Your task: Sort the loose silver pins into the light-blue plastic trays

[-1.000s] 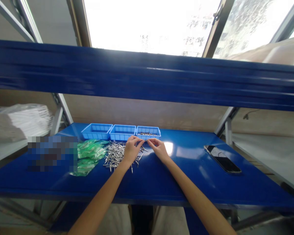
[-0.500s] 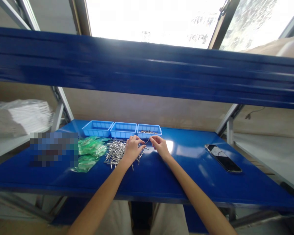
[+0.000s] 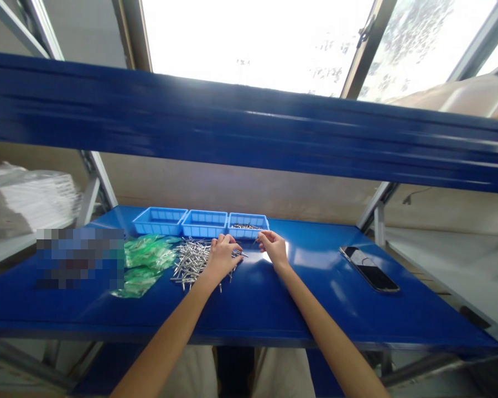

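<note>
The desk (image 3: pixel 323 315) is a deep glossy blue with whitish glare patches; the three bins (image 3: pixel 204 229) are a lighter, brighter blue, their walls ribbed; the heaped metal pins (image 3: pixel 191 261) are silver-grey; the small parts (image 3: pixel 246 227) in the right-hand bin mix dark brown with silver; the bags (image 3: pixel 149 255) are clear green with pale glints; the phone (image 3: pixel 369 269) is black; the trousers (image 3: pixel 191 371) are beige.
</note>
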The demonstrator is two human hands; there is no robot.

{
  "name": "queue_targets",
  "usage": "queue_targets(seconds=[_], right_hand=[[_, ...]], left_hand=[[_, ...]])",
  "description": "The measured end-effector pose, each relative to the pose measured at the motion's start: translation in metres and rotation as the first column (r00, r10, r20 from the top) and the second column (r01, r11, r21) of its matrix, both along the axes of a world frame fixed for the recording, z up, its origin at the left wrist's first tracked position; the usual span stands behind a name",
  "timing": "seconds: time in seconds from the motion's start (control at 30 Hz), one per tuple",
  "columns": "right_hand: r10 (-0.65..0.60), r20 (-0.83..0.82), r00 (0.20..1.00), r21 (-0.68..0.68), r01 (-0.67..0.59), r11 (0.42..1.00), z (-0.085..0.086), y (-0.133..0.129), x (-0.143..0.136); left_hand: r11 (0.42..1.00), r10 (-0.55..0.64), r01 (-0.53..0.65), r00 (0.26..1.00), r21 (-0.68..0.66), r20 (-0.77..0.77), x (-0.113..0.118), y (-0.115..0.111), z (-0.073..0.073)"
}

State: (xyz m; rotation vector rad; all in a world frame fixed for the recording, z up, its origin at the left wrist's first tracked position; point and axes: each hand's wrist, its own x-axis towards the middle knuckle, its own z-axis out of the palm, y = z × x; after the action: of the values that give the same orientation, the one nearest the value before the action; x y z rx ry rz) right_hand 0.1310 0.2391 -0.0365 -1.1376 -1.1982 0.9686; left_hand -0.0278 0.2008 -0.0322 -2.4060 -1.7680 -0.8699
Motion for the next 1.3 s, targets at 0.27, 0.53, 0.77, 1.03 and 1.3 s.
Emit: queue_targets(seconds=[0.27,0.53,0.77,1.03,1.3], right_hand=[[0.196,0.005,0.981,0.144,-0.195,0.970,0.002,0.004,-0.003],[0.003,0.673,0.740,0.160,-0.150,0.976,-0.001,-0.013,-0.002],[0.033,0.823,0.567,0.104,-0.207,0.973,-0.005,-0.013,0.002],[0.036,0.739,0.672,0.131,-0.197,0.972,-0.002,-0.013,0.000],[0.172,0.423,0.890,0.159,-0.260,0.953,0.006,-0.016,-0.008]], left_hand=[[0.979,0.195,-0.205,0.955,0.021,0.223,-0.004,0.005,0.005],[0.974,0.217,-0.227,0.944,0.013,0.249,-0.009,0.008,0.004],[0.970,0.234,-0.245,0.937,0.009,0.261,-0.011,0.009,0.003],[0.978,0.193,-0.206,0.940,0.017,0.282,-0.011,0.008,0.006],[0.996,-0.076,0.060,0.965,0.070,0.250,-0.007,0.007,0.007]])
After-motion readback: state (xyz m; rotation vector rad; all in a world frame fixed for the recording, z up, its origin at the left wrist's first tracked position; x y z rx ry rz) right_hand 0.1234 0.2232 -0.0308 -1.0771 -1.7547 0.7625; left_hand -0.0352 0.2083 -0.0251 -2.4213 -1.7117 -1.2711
